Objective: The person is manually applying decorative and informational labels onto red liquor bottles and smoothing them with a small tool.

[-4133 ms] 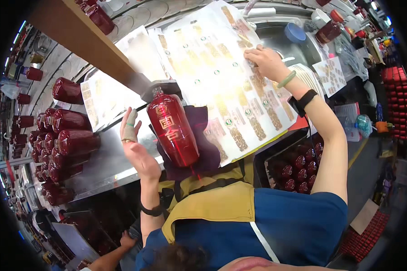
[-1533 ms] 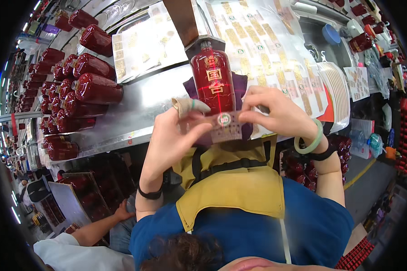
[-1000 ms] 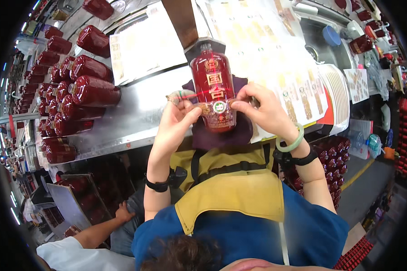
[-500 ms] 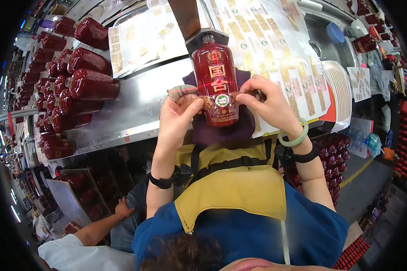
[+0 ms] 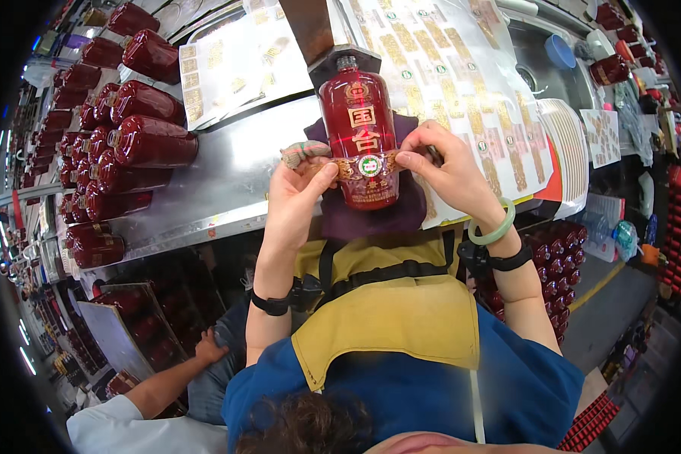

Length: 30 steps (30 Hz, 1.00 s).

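A dark red bottle (image 5: 362, 121) with gold lettering lies on a purple cloth (image 5: 405, 208), its neck against a metal stop (image 5: 325, 72). Across its lower body stretches a gold-patterned decal strip (image 5: 348, 169) bearing a round green-and-white emblem. My left hand (image 5: 295, 197) pinches the strip's left end between thumb and finger; a striped cloth cover wraps one fingertip. On the other side, my right hand (image 5: 450, 166) pinches the right end. Both thumbs are close to the bottle's sides. How firmly the strip lies on the glass, I cannot tell.
Red bottles (image 5: 147, 140) are stacked at the left of the metal bench (image 5: 227, 170). Sheets of gold decals (image 5: 461, 98) cover its right part, near a blue bowl (image 5: 560, 51) and a stack of white trays (image 5: 567, 151). Someone's arm (image 5: 178, 371) rests at lower left.
The strip has risen slightly on the bottle and looks straighter and tauter between my hands. My fingers have shifted only a little, and the bottle stays in place.
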### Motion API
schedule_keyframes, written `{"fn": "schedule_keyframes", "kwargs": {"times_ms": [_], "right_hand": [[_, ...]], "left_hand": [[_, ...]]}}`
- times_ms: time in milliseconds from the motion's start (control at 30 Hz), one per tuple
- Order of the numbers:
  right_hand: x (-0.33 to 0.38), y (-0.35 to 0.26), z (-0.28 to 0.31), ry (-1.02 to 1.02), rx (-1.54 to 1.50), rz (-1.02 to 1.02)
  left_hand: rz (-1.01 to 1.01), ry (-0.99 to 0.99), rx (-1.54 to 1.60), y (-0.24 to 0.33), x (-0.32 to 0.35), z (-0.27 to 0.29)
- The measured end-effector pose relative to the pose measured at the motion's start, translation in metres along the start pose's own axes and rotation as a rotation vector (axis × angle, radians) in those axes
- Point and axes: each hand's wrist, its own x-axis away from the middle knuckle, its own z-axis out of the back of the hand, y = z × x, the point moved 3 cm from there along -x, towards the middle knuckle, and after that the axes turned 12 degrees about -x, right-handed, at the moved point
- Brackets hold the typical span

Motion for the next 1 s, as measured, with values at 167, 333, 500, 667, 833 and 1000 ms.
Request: {"fn": "schedule_keyframes", "kwargs": {"times_ms": [167, 333, 500, 667, 833, 1000], "right_hand": [[0.0003, -0.0006, -0.0007, 0.002, -0.002, -0.001], [-0.0011, -0.0003, 0.0001, -0.003, 0.002, -0.003], [-0.0016, -0.0006, -0.0011, -0.005, 0.003, 0.014], [-0.0012, -0.0006, -0.0008, -0.019, -0.015, -0.019], [-0.0002, -0.002, -0.0004, -0.02, 0.022, -0.006], [0.0, -0.0036, -0.0003, -0.025, 0.009, -0.034]], "left_hand": [[-0.012, -0.025, 0.012, -0.0008, -0.0001, 0.0], [0.006, 0.003, 0.014, 0.0007, 0.0011, -0.002], [0.009, -0.002, 0.023, 0.0001, -0.0003, -0.0009], [0.009, 0.004, 0.04, 0.0007, 0.0001, -0.0014], [0.008, 0.002, 0.039, 0.0, 0.0, -0.0021], [0.009, 0.009, 0.026, 0.0021, 0.002, -0.004]]}}
